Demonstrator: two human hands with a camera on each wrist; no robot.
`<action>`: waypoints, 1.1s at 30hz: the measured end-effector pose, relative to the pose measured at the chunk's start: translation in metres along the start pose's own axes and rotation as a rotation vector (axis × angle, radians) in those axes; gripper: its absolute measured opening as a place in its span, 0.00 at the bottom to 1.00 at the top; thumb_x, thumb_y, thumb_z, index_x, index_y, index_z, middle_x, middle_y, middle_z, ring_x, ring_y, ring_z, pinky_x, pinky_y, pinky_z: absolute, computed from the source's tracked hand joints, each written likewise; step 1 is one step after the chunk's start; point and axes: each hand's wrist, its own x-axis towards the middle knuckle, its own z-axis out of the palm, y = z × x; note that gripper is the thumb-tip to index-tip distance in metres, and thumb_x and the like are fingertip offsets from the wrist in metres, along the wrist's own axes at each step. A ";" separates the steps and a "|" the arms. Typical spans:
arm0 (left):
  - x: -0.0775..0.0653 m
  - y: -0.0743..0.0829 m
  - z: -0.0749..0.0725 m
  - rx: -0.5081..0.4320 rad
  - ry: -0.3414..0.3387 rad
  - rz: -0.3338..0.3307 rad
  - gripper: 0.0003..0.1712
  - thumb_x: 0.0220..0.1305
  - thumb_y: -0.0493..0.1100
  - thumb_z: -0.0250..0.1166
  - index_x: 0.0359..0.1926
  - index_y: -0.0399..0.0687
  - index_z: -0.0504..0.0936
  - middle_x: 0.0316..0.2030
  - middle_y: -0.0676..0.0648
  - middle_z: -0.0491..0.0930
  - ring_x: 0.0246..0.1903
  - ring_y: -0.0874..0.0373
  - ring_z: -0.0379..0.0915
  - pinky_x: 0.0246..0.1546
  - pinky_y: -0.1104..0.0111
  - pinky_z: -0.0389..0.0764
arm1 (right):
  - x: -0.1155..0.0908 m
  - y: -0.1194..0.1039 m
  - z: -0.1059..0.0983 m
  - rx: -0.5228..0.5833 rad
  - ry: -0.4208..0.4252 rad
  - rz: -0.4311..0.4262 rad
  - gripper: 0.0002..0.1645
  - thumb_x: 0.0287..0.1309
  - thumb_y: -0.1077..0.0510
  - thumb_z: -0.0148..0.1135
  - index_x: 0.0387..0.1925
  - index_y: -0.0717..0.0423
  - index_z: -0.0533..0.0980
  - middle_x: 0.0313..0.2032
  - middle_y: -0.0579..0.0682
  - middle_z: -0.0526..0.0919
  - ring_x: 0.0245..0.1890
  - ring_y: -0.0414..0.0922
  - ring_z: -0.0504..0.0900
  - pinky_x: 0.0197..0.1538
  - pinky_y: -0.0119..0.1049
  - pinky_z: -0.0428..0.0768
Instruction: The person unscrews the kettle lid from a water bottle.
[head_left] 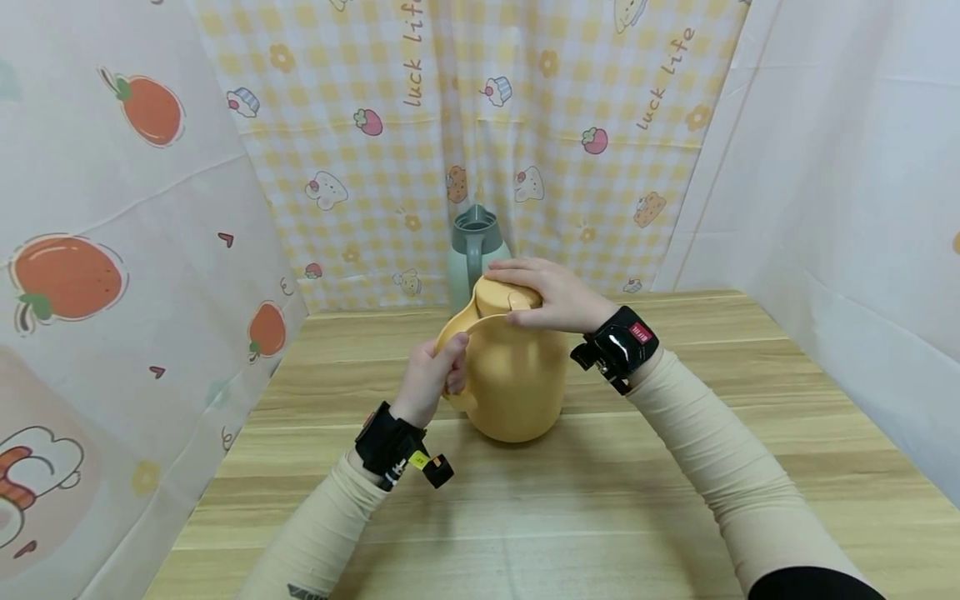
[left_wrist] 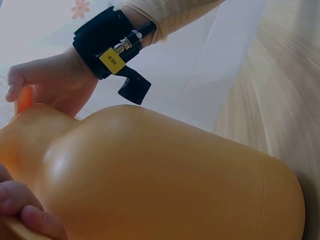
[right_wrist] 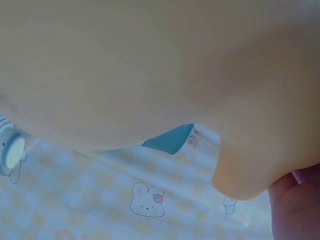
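A yellow insulated jug (head_left: 517,383) stands on the wooden table in front of me, its handle (head_left: 462,320) pointing left and toward me. My left hand (head_left: 427,379) grips that handle, thumb up along it. Over the jug's top, my right hand (head_left: 555,292) holds the yellow lid (head_left: 498,293), fingers across the far side and thumb at the near side. The left wrist view has the smooth jug body (left_wrist: 165,170) filling the middle, curled left fingers (left_wrist: 30,207) at the lower left. Mostly jug surface (right_wrist: 110,75) fills the right wrist view.
Behind the yellow jug stands a pale green jug (head_left: 459,267) with a grey-green top and handle. A checked curtain (head_left: 465,125) hangs along the table's back edge. White printed cloths (head_left: 172,192) close off both sides. The wooden tabletop (head_left: 600,500) stretches toward me.
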 end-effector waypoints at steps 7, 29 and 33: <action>0.001 -0.001 0.001 -0.002 -0.004 0.002 0.26 0.72 0.49 0.55 0.17 0.42 0.63 0.12 0.51 0.60 0.12 0.59 0.56 0.17 0.70 0.60 | -0.002 0.007 0.000 0.034 0.011 -0.084 0.37 0.55 0.45 0.61 0.66 0.54 0.70 0.67 0.52 0.68 0.68 0.51 0.63 0.68 0.49 0.58; 0.002 -0.005 -0.001 -0.016 -0.020 0.017 0.28 0.71 0.52 0.56 0.17 0.43 0.64 0.12 0.51 0.60 0.12 0.59 0.56 0.18 0.70 0.60 | 0.000 0.017 0.006 0.094 0.053 -0.188 0.38 0.56 0.41 0.51 0.64 0.57 0.71 0.66 0.56 0.68 0.68 0.49 0.63 0.69 0.47 0.56; 0.002 -0.004 -0.001 -0.016 -0.020 0.016 0.28 0.71 0.53 0.56 0.17 0.42 0.63 0.12 0.51 0.60 0.12 0.59 0.56 0.18 0.70 0.60 | 0.000 0.018 0.006 0.101 0.050 -0.186 0.37 0.53 0.46 0.51 0.64 0.57 0.71 0.66 0.56 0.68 0.68 0.49 0.62 0.69 0.46 0.56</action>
